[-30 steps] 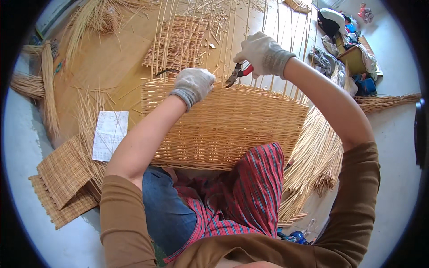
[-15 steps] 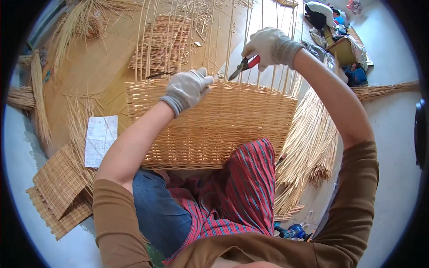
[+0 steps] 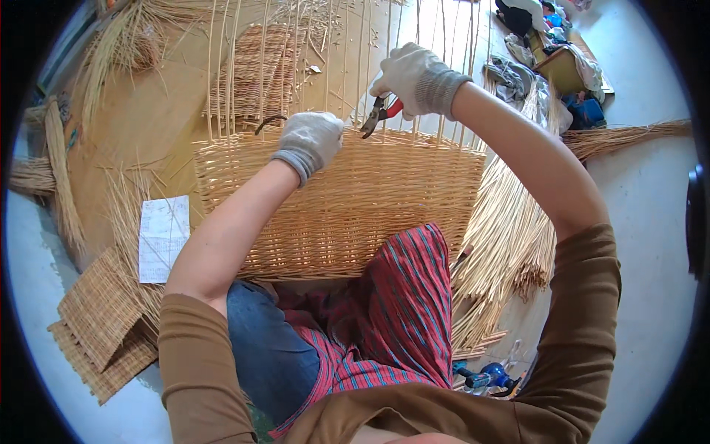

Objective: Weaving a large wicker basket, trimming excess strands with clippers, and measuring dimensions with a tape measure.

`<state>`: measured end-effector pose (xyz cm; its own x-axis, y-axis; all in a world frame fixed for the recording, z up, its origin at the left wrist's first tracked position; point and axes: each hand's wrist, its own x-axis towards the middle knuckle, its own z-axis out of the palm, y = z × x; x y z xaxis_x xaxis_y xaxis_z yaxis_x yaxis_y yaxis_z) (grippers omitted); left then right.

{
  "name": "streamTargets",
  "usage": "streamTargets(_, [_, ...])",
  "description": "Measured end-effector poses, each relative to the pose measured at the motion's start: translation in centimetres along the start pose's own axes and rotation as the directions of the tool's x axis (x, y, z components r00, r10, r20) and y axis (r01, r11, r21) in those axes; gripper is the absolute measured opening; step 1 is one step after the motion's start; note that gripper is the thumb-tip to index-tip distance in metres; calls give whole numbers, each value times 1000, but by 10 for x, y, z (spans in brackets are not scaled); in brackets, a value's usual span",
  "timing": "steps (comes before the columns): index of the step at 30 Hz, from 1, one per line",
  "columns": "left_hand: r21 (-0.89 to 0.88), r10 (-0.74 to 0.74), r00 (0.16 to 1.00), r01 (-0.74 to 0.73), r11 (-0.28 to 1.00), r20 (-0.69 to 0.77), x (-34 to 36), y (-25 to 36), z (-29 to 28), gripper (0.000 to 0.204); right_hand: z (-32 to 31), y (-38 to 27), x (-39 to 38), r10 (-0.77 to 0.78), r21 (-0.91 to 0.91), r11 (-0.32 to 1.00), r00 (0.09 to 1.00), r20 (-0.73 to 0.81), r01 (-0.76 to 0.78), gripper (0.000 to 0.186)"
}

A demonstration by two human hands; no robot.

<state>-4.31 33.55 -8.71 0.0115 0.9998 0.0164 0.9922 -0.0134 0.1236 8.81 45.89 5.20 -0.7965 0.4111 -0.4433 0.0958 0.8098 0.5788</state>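
Closing up after standing looser half a second ago, the left hand now has its fingers curled in at the upper edge of the woven panel, though what, if anything, they grip is hidden. Wrapped around the red-handled pruners, the right hand has brought the blades closer to the left one, just beside that edge among the upright rods. With the panel spread before the person's striped-covered knee, both hands now seem set on one spot, which suggests close work on a rod end there.
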Motion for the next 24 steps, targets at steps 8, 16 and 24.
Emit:
streamTargets(8, [-42, 135, 991, -135, 990, 13, -20, -14, -8, 35, 25, 28, -26, 258, 218, 935, 959, 118, -279, 32])
streamTargets(16, [-93, 127, 979, -143, 985, -159, -1, 34, -2, 26, 147, 28, -120, 581, 878, 179, 767, 271, -445, 51])
streamTargets(24, [-51, -92, 977, 83, 995, -192, 1, 38, -27, 18, 334, -136, -204, 503, 601, -786, 415, 758, -146, 31])
